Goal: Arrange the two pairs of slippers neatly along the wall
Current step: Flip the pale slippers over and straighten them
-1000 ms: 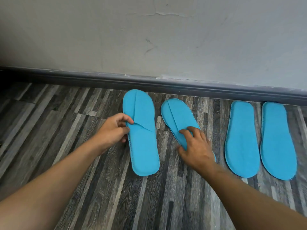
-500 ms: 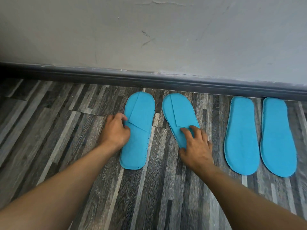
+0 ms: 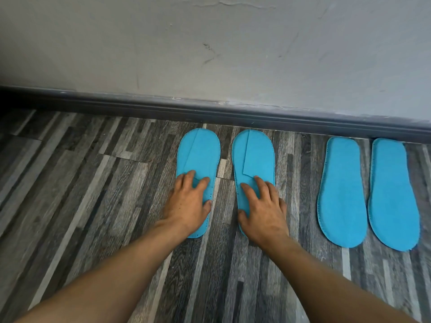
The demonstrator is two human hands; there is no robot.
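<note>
Two pairs of flat blue slippers lie on the floor, toes toward the wall. In the middle pair, the left slipper [image 3: 200, 152] and the right slipper [image 3: 254, 152] lie strap side up, side by side and nearly parallel. My left hand [image 3: 189, 206] rests flat on the left one with its fingers spread. My right hand [image 3: 263, 213] lies flat on the right one and hides its heel. The second pair [image 3: 341, 194] [image 3: 393, 197] lies untouched to the right, with smooth faces up and toes close to the skirting.
A dark grey skirting board [image 3: 210, 110] runs along the foot of the pale wall [image 3: 210, 43]. The floor [image 3: 81, 194] is grey wood-pattern planks, with bare stretches to the left of the slippers and in front of them.
The left slipper has swung upright and slid toward the wall, and the right one has straightened beside it. My left hand went from pinching the slipper's edge to lying flat on it.
</note>
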